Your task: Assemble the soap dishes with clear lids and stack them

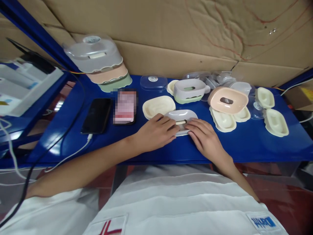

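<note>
A grey oval soap dish (182, 115) with a slot in its middle lies at the front of the blue table. A cream-coloured part shows through the slot. My left hand (160, 133) has its bent fingers over the dish's left side, the fingertips close to the slot. At the right side, the fingers of my right hand (205, 135) hold the dish's edge, partly covering it. Just behind my left hand rests a cream oval tray (158, 107). A grey dish shell (190, 88) on a green one stands behind the dish.
To the right, a peach dish shell (228, 100) sits over cream trays (223, 120). Clear lids (154, 83) lie at the back. A stack of assembled dishes (107, 70) stands back left. Two phones, one black (96, 116) with a white cable, lie left.
</note>
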Motion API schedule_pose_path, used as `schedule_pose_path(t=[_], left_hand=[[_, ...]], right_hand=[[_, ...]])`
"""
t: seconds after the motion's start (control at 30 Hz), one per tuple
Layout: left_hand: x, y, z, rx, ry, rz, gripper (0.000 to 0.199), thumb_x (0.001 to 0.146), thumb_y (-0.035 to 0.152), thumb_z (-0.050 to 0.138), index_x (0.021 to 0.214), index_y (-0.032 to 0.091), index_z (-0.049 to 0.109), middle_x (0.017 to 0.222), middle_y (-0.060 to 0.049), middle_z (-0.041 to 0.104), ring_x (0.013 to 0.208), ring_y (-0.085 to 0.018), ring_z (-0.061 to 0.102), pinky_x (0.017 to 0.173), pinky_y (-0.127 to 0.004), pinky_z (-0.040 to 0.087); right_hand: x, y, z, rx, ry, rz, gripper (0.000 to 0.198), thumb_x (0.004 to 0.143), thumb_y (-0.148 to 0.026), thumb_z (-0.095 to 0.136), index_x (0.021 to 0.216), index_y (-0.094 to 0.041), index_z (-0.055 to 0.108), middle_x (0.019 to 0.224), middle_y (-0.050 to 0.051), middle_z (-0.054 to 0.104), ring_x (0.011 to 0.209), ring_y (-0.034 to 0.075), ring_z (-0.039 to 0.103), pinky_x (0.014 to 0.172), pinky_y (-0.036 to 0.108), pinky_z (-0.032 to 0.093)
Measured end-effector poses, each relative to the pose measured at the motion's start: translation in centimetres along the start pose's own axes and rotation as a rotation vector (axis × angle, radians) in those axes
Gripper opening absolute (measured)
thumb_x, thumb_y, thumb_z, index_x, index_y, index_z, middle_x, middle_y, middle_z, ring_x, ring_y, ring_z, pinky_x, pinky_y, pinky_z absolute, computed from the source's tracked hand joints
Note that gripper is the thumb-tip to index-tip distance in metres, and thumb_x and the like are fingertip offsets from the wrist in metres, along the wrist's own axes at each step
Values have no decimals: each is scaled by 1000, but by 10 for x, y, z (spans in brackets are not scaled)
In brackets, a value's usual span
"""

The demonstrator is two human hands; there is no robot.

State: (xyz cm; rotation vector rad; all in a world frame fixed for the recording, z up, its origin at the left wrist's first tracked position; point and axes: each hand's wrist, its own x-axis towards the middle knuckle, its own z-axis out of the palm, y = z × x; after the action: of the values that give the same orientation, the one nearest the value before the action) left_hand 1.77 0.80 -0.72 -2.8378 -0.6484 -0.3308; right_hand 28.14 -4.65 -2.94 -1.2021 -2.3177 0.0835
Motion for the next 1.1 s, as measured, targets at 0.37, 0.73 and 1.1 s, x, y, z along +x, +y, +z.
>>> schedule_pose_path(t=[0.37,0.73,1.1], left_hand=[[15,-111,14,-165,84,-490,41,103,25,53,143,17,62,150,-17,63,138,-35,60,114,-52,48],[33,-141,32,-26,-46,-629,39,106,39,55,138,22,68,135,-15,74,125,-38,65,103,-55,50],[20,-138,27,-312,-143,-669,74,96,57,69,159,22,51,159,-16,56,141,-39,56,117,-60,44]], right_hand=[[-1,2,4,-20,-17,-54,34,107,-22,61,141,-22,69,141,13,71,135,30,64,116,54,54],[-1,-2,2,-2,-59,-85,36,108,-21,60,143,-24,68,142,12,71,138,29,63,116,54,54],[-1,-4,1,-1,-74,-96,35,108,-22,60,142,-23,67,143,13,70,139,29,62,115,53,54]])
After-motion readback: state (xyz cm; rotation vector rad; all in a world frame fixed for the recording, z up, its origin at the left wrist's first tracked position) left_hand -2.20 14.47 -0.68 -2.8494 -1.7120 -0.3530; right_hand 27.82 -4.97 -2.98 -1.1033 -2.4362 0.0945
